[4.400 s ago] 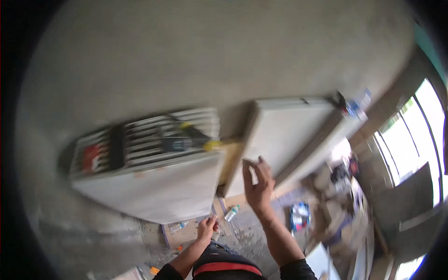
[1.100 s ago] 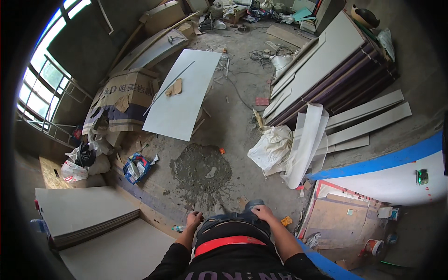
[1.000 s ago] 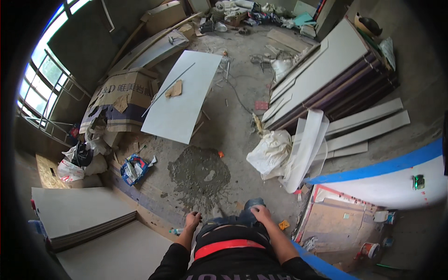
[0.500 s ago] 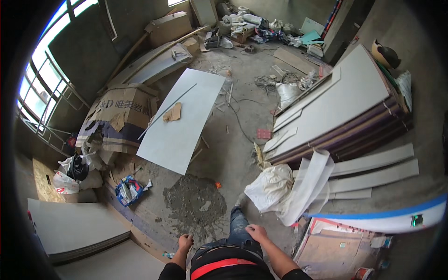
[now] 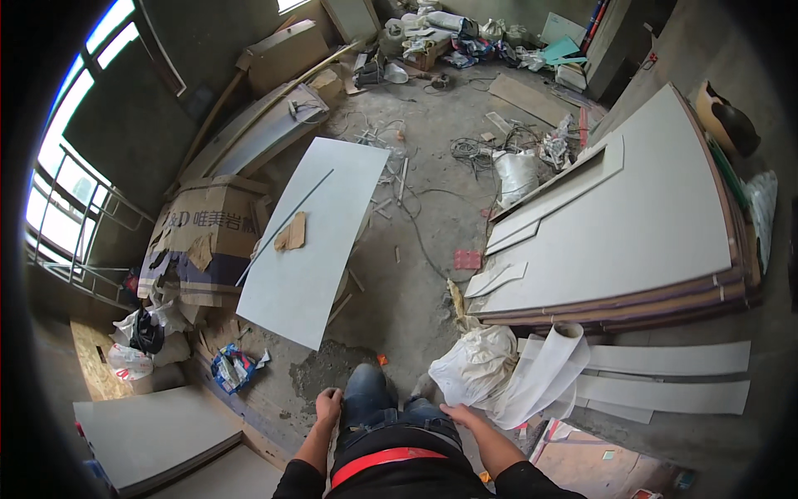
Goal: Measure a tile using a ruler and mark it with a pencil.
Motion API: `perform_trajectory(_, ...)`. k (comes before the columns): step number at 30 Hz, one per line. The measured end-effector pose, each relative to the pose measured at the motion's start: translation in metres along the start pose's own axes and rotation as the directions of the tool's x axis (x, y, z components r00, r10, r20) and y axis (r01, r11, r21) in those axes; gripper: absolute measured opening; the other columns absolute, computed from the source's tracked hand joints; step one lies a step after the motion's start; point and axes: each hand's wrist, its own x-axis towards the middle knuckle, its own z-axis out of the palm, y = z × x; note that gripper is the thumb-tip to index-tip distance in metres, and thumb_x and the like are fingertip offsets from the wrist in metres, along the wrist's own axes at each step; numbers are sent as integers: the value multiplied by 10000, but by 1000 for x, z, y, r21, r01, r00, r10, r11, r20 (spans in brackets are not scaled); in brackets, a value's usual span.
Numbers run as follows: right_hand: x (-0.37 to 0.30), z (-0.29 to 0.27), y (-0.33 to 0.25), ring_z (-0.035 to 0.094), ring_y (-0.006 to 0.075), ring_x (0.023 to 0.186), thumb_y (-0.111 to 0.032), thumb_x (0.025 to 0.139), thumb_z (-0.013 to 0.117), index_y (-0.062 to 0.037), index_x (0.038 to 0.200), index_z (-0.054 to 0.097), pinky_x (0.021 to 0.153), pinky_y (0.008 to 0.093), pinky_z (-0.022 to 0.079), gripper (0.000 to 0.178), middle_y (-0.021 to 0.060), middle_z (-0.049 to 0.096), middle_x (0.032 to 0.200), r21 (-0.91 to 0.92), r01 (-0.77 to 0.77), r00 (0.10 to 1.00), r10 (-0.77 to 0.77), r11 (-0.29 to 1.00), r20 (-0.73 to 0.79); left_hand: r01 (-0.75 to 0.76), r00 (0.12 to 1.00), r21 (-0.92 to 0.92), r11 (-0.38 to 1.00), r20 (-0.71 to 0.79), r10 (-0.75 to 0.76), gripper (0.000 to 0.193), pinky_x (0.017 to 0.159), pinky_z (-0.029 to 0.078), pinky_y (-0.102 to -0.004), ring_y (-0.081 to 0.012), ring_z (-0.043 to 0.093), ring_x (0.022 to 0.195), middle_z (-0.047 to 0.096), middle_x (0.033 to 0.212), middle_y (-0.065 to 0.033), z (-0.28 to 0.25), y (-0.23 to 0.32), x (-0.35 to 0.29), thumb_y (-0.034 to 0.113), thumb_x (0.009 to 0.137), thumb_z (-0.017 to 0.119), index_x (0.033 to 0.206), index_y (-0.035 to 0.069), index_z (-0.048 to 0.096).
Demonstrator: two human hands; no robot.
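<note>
My left hand [image 5: 329, 404] hangs beside my left thigh with its fingers curled closed; I see nothing in it. On the other side, my right hand [image 5: 458, 414] is held low by my right thigh, its fingers bent inward and partly hidden, with no object showing. Both are close to my blue jeans [image 5: 366, 389]. Ahead of my legs lies a dark patch of wet-looking mortar [image 5: 320, 366] on the floor. Beyond it a large pale panel [image 5: 320, 241] rests on a raised support, with a thin grey strip [image 5: 284, 226] and a torn piece of cardboard [image 5: 292, 233] on top.
To the right stands a stack of large pale slabs [image 5: 632, 224], with a white sack [image 5: 478, 362] and rolled mesh [image 5: 540, 374] nearer me. Long pale strips [image 5: 665, 359] lie beside them. A cardboard box [image 5: 212, 220] and slabs [image 5: 158, 432] are at left. Cables [image 5: 424, 237] cross the floor.
I have stepped forward: my left leg now covers part of the mortar patch, and the panel appears nearer. My left hand has risen slightly; my right stays by my thigh.
</note>
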Motion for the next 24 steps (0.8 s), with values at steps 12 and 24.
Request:
perform_trajectory(12, 74, -186, -141, 725, 216, 564, -336, 1000, 760, -1, 956, 835, 538, 403, 576, 346, 130, 809, 837, 582, -19, 944, 207, 813, -257, 29, 999, 258, 966, 22, -36, 303, 950, 603, -443, -362, 794, 1031, 828, 1071, -179, 38, 150, 286, 296, 930, 766, 1081, 48, 851)
perform_trajectory(24, 165, -427, -430, 762, 327, 718, -397, 993, 724, -24, 965, 830, 678, 443, 562, 389, 179, 782, 806, 118, 277, 613, -81, 954, -786, -165, 976, -234, 958, 99, 193, 287, 581, 522, -341, -166, 692, 660, 735, 804, -72, 10, 511, 569, 260, 1036, 686, 1101, -6, 773)
